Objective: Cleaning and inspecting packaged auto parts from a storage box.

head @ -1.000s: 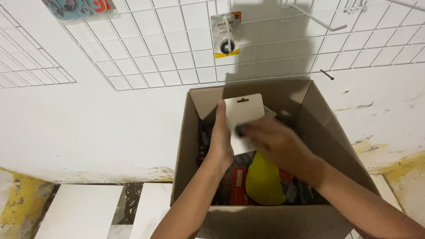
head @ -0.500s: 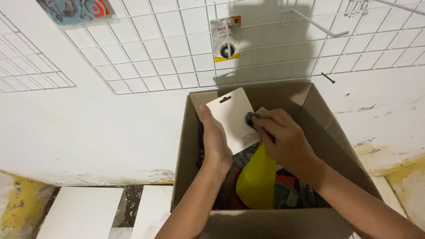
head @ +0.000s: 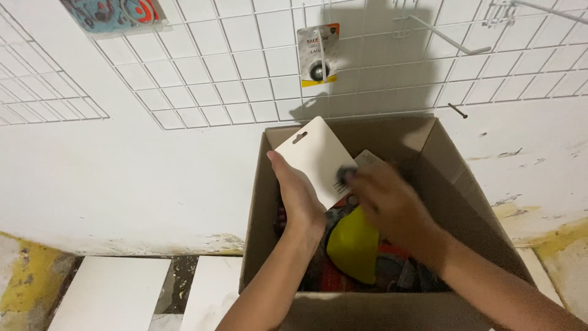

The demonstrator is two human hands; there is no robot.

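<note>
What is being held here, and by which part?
The left hand holds a white hang card by its lower left edge; the right hand touches its lower right corner, blurred.

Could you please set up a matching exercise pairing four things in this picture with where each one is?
Things:
1. white backing card
2. yellow object
3. small packaged item
4. cardboard box

Places:
A. hanging on the white wire grid on the wall
B. standing on the floor against the wall
C. held up by the left hand over the box opening
D. lying inside the box, below the hands

Pairs: 1-C, 2-D, 3-A, 4-B
</note>
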